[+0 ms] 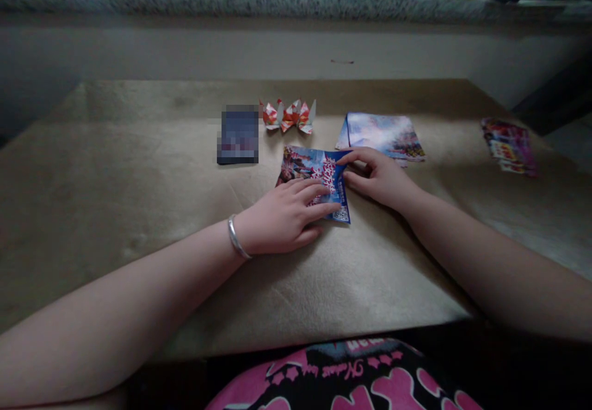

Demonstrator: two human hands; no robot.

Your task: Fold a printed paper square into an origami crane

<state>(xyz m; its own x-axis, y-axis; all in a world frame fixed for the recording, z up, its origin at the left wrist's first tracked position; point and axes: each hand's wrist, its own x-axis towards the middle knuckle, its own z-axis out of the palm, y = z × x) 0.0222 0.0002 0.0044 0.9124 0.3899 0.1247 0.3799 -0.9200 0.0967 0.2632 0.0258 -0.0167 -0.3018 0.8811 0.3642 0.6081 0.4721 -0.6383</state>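
Note:
A printed sheet of paper (337,214), blue and red with bold lettering and a small square code, lies on the table in front of me. My left hand (289,216), with a silver bangle at the wrist, is flat across its lower middle, fingers spread. At the sheet's upper right edge is my right hand (377,176); its index finger and thumb tips touch the paper, with a gap between them. Just beyond the sheet stand several folded red-and-white paper cranes (290,116). How the sheet's underside is folded is hidden.
A dark rectangular item, blurred out (239,135), lies left of the cranes. Printed paper sheets (383,134) are stacked behind my right hand. More colourful printed papers (509,146) sit far right. Beyond the gold-coloured table (152,182), a stone ledge (259,2) holds assorted objects.

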